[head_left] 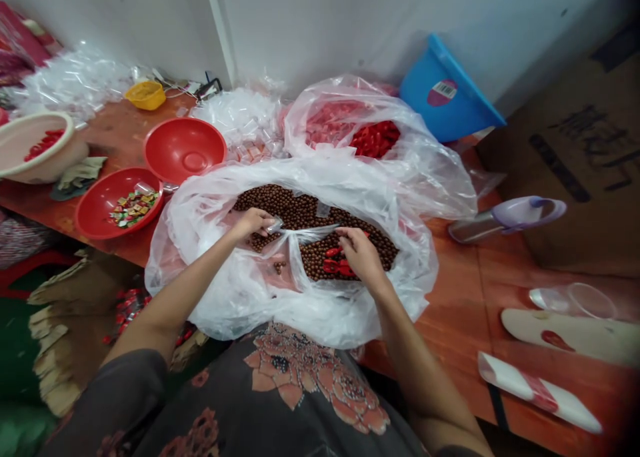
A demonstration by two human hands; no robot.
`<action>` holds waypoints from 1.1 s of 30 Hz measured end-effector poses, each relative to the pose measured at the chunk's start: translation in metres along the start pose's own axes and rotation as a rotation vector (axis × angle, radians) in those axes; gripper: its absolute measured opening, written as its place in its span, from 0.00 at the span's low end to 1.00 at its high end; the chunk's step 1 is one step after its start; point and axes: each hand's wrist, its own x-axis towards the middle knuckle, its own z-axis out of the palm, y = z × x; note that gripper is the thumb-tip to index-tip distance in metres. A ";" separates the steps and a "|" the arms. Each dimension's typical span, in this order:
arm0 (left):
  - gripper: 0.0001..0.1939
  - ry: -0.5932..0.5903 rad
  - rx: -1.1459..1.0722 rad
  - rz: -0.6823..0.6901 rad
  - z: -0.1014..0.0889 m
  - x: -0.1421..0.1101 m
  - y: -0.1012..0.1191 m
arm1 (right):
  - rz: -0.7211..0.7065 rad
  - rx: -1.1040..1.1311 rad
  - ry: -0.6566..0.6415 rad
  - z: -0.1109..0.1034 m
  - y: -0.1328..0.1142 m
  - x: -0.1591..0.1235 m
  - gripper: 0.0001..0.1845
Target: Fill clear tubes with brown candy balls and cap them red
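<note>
A large clear plastic bag [240,310] lies open in front of me, filled with small round brown balls [273,200]. My left hand [254,222] is closed on a small clear plastic container [275,225] above the left side of the balls. Over the right side, my right hand [361,253] has its fingers bent together; what they hold, if anything, is hidden. Close beside its fingertips, several red plastic pieces [337,265] rest on the balls. Another small clear piece [323,209] lies on the balls farther back. A fold of the bag runs between my hands.
Behind are a bag of red pieces [375,139], a blue tub [445,93] and clear containers [240,117]. At left stand an upper red bowl [185,140], a red bowl with small colourful packets [93,207] and a white basin [50,157]. A bottle [475,227] lies at right.
</note>
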 end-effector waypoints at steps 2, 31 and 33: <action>0.10 -0.015 0.020 -0.001 -0.004 0.014 0.003 | 0.030 -0.097 0.010 -0.013 0.010 0.003 0.17; 0.28 -0.216 -0.665 0.116 0.036 -0.043 0.024 | 0.106 -0.368 0.000 -0.009 0.039 -0.008 0.24; 0.20 -0.197 -0.717 0.084 0.039 -0.059 0.022 | 0.118 -0.246 0.062 -0.009 0.035 -0.012 0.24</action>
